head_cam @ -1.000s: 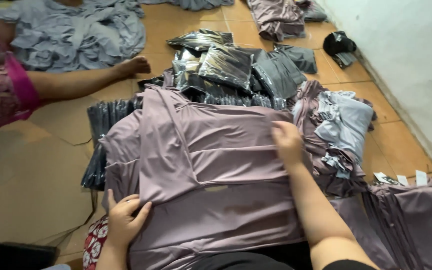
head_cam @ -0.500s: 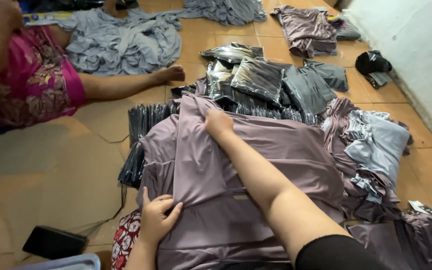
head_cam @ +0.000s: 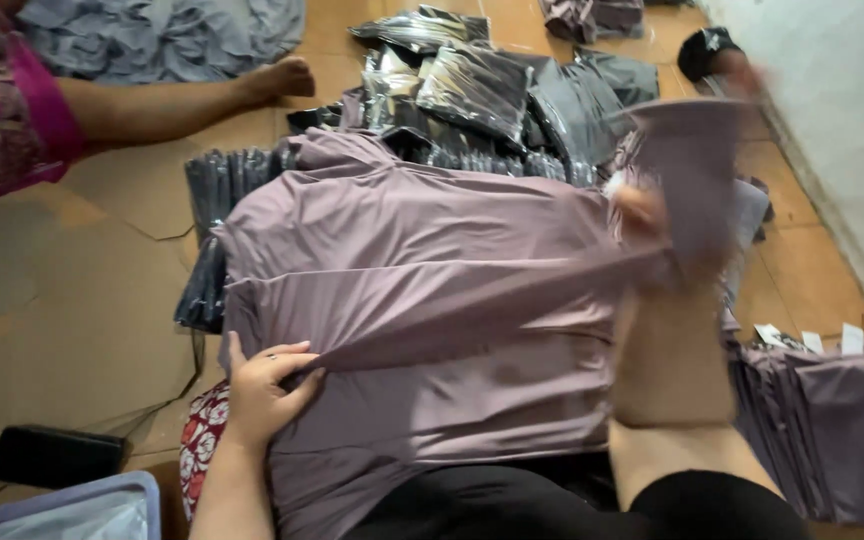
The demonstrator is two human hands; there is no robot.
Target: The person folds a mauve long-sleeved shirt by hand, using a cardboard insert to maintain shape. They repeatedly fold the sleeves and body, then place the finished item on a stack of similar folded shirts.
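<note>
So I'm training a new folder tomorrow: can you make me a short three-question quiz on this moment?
1. True or false: the left hand presses on the mauve garment.
2. Which hand lifts a fold of the fabric up off the pile? A) left B) right C) neither
3. Fill in: behind the garment lie dark items packed in clear ____ bags.

Key:
1. True; its fingers pinch the cloth at the near-left edge.
2. B; the right hand, blurred, has a grip on a raised flap.
3. plastic.
</note>
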